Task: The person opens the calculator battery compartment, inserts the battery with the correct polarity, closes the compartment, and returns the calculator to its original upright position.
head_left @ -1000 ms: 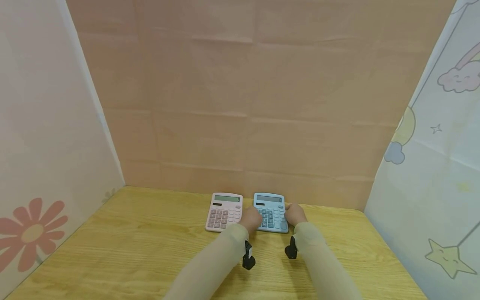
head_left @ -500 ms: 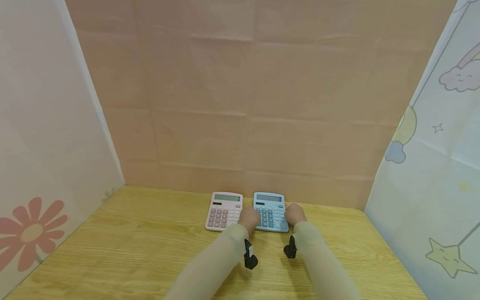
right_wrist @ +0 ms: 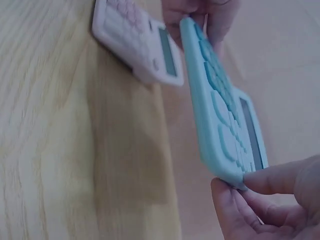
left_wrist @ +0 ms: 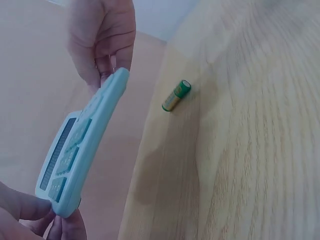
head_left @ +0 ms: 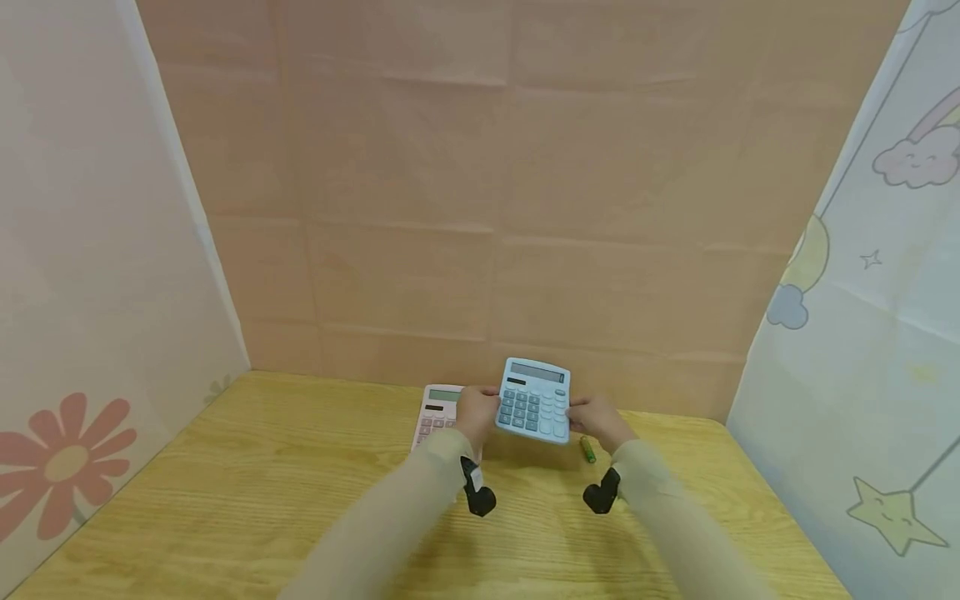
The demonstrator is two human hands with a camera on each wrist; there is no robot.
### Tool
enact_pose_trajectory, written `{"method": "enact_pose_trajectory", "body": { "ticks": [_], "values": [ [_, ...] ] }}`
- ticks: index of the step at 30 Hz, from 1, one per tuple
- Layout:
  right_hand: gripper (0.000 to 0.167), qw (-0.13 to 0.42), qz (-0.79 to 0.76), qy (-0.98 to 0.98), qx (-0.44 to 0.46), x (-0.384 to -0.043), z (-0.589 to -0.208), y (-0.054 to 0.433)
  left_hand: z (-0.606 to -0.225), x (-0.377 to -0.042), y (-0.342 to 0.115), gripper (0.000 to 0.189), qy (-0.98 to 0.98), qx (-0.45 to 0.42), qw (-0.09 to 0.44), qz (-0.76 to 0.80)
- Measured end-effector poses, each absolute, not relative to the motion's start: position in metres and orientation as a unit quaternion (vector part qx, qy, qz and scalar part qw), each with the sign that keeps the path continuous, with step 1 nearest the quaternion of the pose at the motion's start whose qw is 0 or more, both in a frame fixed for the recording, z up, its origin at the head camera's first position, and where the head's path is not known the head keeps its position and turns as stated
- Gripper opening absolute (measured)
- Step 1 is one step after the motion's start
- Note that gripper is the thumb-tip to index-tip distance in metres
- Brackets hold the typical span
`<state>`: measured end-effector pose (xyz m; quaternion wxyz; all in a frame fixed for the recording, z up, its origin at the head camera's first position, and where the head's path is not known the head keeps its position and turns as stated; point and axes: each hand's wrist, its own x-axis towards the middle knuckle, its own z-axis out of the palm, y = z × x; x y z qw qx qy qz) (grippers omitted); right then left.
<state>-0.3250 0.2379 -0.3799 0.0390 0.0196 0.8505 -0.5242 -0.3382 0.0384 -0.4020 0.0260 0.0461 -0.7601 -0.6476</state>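
Observation:
A light blue calculator [head_left: 534,400] is held up off the table between both hands, its keys and screen facing the head camera. My left hand [head_left: 477,412] pinches its left edge, thumb on the front and fingers behind. On the opposite edge, my right hand [head_left: 600,419] pinches it the same way. Behind my left hand a pink calculator [right_wrist: 137,42] lies on the table, partly covered by that hand in the head view. A green and gold battery [left_wrist: 176,96] lies on the wood below the blue calculator, near my right hand.
The wooden table [head_left: 300,483] ends at a tan cloth backdrop [head_left: 390,275]. Printed cloth walls stand on both sides, a flowered left wall [head_left: 97,292] and a right wall [head_left: 885,350] with clouds and stars.
Both hands have lifted the blue calculator off the table and tipped it up slightly. The battery near the right hand now shows. My left hand now covers more of the pink calculator.

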Motion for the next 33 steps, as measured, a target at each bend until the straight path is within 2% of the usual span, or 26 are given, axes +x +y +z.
{"method": "enact_pose_trajectory", "body": {
  "ticks": [8,18,27,30,33],
  "values": [
    [0.039,0.080,-0.617,0.783,-0.019,-0.302,-0.359,0.239,-0.393,-0.324,0.014,0.029,-0.697,0.033,-0.068,-0.713],
    [0.033,0.121,-0.643,0.756,-0.029,-0.283,-0.369,0.245,-0.393,-0.300,-0.003,0.033,-0.636,0.042,-0.162,-0.753],
    [0.030,0.142,-0.650,0.746,-0.032,-0.274,-0.382,0.248,-0.406,-0.295,-0.004,0.024,-0.655,0.030,-0.168,-0.736],
    [0.039,0.148,-0.651,0.744,-0.028,-0.275,-0.383,0.249,-0.408,-0.294,-0.004,0.023,-0.657,0.022,-0.165,-0.735],
    [0.056,0.152,-0.653,0.742,-0.019,-0.277,-0.384,0.250,-0.410,-0.292,-0.004,0.024,-0.656,0.010,-0.165,-0.736]
  ]
}}
